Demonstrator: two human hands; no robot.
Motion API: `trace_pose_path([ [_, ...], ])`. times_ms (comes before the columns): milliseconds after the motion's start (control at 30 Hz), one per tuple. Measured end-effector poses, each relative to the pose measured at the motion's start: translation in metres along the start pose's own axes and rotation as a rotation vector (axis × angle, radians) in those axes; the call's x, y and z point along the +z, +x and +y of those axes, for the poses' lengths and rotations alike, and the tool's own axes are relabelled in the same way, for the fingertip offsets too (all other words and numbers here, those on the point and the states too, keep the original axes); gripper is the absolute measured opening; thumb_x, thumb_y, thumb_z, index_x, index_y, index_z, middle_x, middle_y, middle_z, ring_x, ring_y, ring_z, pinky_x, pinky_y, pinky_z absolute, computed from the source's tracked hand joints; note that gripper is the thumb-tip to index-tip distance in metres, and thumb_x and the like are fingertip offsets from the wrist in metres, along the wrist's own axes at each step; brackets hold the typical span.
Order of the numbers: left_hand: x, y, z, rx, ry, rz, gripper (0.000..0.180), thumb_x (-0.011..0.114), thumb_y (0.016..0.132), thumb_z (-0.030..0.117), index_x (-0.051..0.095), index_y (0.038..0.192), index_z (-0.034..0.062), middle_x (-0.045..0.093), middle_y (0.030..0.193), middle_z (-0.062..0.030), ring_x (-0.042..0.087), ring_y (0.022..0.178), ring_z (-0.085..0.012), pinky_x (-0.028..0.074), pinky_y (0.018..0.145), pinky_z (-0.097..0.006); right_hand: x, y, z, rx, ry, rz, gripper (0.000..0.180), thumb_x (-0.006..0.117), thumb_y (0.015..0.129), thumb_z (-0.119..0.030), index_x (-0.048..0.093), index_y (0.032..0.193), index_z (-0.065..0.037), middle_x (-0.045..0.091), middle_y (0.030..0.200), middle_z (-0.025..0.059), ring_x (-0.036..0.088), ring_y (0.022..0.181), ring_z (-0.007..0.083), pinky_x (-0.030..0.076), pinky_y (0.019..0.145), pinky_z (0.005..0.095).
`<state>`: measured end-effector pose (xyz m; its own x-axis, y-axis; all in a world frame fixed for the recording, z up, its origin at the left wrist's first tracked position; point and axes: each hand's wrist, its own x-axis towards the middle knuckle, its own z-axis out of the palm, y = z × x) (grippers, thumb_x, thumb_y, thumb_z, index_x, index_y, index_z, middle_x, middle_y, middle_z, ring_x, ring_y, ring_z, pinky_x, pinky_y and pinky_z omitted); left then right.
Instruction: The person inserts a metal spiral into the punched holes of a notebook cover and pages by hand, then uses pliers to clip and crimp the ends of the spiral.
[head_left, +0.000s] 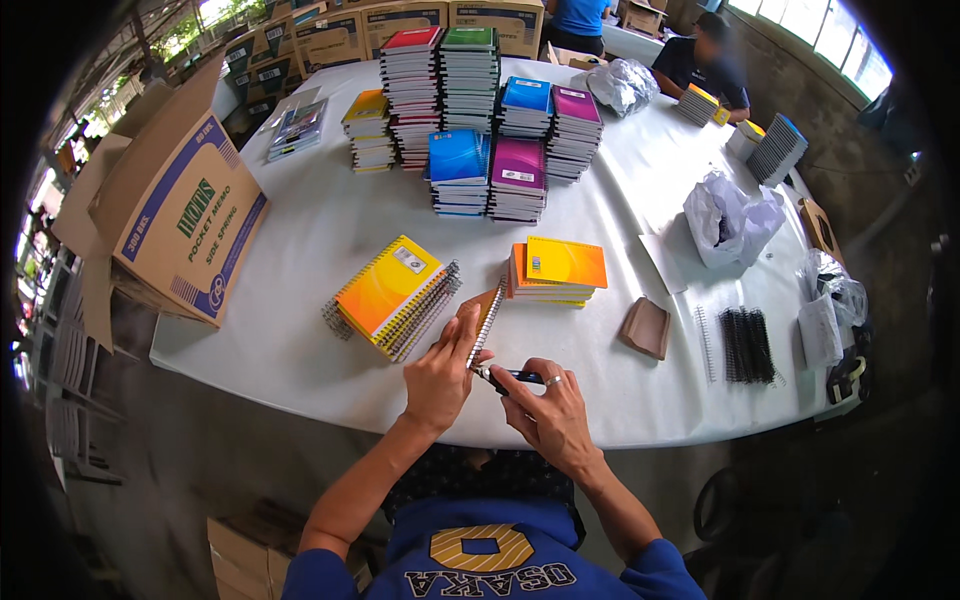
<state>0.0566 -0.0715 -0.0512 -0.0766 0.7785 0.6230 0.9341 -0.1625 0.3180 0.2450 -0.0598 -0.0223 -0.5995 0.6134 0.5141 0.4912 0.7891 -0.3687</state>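
My left hand grips a small spiral notebook, tilted on edge with its wire coil facing right. Closed round a pair of dark-handled pliers, my right hand holds their jaws at the coil's near end. Fingers hide part of the notebook's cover. Just left of it lies a stack of coiled notebooks with yellow-orange covers. Beyond it to the right is a pile of yellow-orange notebooks, with no coils showing on the visible sides.
Tall stacks of coloured notebooks stand at the back. An open carton is at left. To the right are a brown block, black coils and a plastic bag. Another person sits at the far right.
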Motion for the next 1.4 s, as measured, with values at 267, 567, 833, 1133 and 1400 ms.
trace_pose_path([
  [267, -0.006, 0.004, 0.001, 0.010, 0.005, 0.003, 0.060, 0.072, 0.084, 0.025, 0.052, 0.138, 0.0101, 0.068, 0.119, -0.0060, 0.069, 0.099, -0.0272, 0.057, 0.070, -0.033, -0.003, 0.005, 0.000, -0.011, 0.009, -0.011, 0.052, 0.075, 0.077, -0.011, 0.064, 0.126, -0.019, 0.055, 0.102, 0.0103, 0.058, 0.091, 0.0249, 0.044, 0.078, 0.0389],
  [567, -0.008, 0.003, 0.001, 0.064, 0.040, -0.008, 0.061, 0.071, 0.084, 0.023, 0.051, 0.140, 0.0106, 0.066, 0.123, -0.0045, 0.069, 0.102, -0.0258, 0.057, 0.070, -0.034, -0.015, 0.014, 0.006, 0.678, 0.965, -0.520, 0.033, 0.057, 0.098, -0.015, 0.060, 0.129, -0.006, 0.058, 0.095, 0.0102, 0.059, 0.085, 0.0147, 0.049, 0.073, 0.0307],
  [833, -0.074, 0.054, -0.018, 0.252, 0.172, 0.074, 0.063, 0.070, 0.082, 0.017, 0.051, 0.142, 0.0168, 0.061, 0.133, -0.0024, 0.056, 0.125, -0.0267, 0.048, 0.098, -0.041, -0.042, 0.027, 0.047, 0.324, 0.414, -0.327, 0.033, 0.059, 0.094, -0.012, 0.062, 0.127, -0.007, 0.059, 0.093, 0.0099, 0.058, 0.086, 0.0224, 0.048, 0.080, 0.0338],
  [1133, -0.106, 0.054, -0.137, 0.105, -0.025, -0.832, 0.092, 0.075, 0.063, 0.060, 0.046, 0.144, 0.0299, 0.036, 0.155, 0.0021, 0.012, 0.149, -0.0359, 0.017, 0.113, -0.067, -0.010, 0.041, 0.144, 0.203, 0.220, 0.104, 0.031, 0.075, 0.076, 0.001, 0.067, 0.106, -0.004, 0.063, 0.100, 0.0142, 0.063, 0.093, 0.0295, 0.051, 0.083, 0.0366],
  [1400, -0.088, 0.048, -0.075, 0.162, 0.110, -0.336, 0.084, 0.077, 0.069, 0.046, 0.047, 0.145, 0.0233, 0.035, 0.156, -0.0034, 0.011, 0.149, -0.0367, 0.010, 0.117, -0.059, -0.008, 0.094, 0.207, 0.788, 0.438, 0.209, 0.028, 0.077, 0.072, -0.016, 0.065, 0.085, 0.005, 0.062, 0.069, 0.0059, 0.056, 0.064, 0.0141, 0.044, 0.059, 0.0310],
])
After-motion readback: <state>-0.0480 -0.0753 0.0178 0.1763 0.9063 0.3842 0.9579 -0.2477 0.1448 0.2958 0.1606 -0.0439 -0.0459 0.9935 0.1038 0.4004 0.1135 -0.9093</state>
